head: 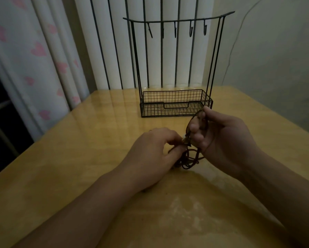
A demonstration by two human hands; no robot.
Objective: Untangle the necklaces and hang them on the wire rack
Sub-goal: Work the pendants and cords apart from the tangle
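**knotfan:** Necklaces, a dark reddish-brown cord tangle (187, 159), are bunched on the glossy yellow wooden worktop (78, 140) between both hands, well short of the black wire rack with a row of top hooks (175, 102), which holds nothing yet.

**beadgeek:** Why hold it that way?

**knotfan:** Looks like the right hand (219, 136) has its fingers curled round one loop of cord and lifts it clear so that strand stays separate. The left hand (151, 149) pinches the clump near a small pale bead (184, 136), probably pinning it while working at the knot. The rack sits just behind, an easy reach once a cord comes free.
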